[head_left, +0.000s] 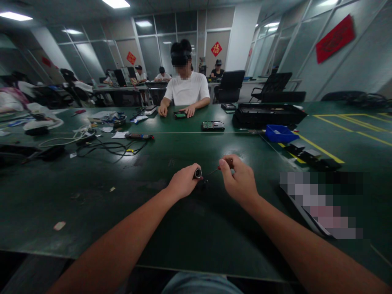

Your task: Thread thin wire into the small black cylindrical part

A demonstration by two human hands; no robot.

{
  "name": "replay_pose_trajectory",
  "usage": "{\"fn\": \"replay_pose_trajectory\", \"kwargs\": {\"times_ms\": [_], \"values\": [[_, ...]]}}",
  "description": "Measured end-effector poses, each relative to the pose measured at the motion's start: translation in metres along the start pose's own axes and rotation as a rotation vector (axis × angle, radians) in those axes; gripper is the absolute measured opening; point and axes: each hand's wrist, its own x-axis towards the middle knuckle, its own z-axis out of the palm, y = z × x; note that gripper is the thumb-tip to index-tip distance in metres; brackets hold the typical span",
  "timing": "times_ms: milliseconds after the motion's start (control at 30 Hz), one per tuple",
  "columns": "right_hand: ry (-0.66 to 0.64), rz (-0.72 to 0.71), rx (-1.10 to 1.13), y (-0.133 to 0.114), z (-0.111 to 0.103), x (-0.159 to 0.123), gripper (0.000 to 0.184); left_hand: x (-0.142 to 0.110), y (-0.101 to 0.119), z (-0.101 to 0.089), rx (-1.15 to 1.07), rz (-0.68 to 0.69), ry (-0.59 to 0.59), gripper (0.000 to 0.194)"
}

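Observation:
My left hand point(183, 182) is closed around a dark cylinder point(197, 173), whose round, metal-rimmed end faces me. Most of that cylinder is hidden by the fingers. In my right hand point(240, 180) is a thin-shafted screwdriver point(214, 170), pinched by its brownish-red handle. The shaft points left, towards the cylinder; whether its tip touches anything cannot be made out. Just below the tip is a small dark piece point(206, 181), too blurred to name. Both hands are just above the green tabletop point(196, 228), near its middle.
Across the table a person in a white shirt point(187, 87) handles a green circuit board point(180, 115). A hard drive point(213, 125) lies ahead, with a black tray point(269, 114) and blue bin point(281, 133) to the right. Cables point(107, 149) and an electric screwdriver point(139, 136) lie left.

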Motion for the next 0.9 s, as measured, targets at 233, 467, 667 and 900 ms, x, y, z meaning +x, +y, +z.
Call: {"fn": "replay_pose_trajectory", "kwargs": {"times_ms": [233,467,667,900], "values": [[-0.059,0.034,-0.058,0.005,0.002,0.003,0.022,-0.001,0.002,-0.001,-0.016,-0.006,0.015,0.010],[-0.312,0.150,-0.336,0.010,-0.001,0.009,0.020,-0.001,0.003,0.000,0.030,-0.017,0.004,0.015],[-0.759,0.357,-0.678,0.016,-0.012,0.012,0.043,-0.001,0.005,-0.001,0.034,-0.024,-0.009,0.015],[-0.830,0.270,-0.599,0.022,-0.003,0.006,0.021,-0.001,0.005,-0.002,0.033,-0.032,-0.021,0.014]]}}
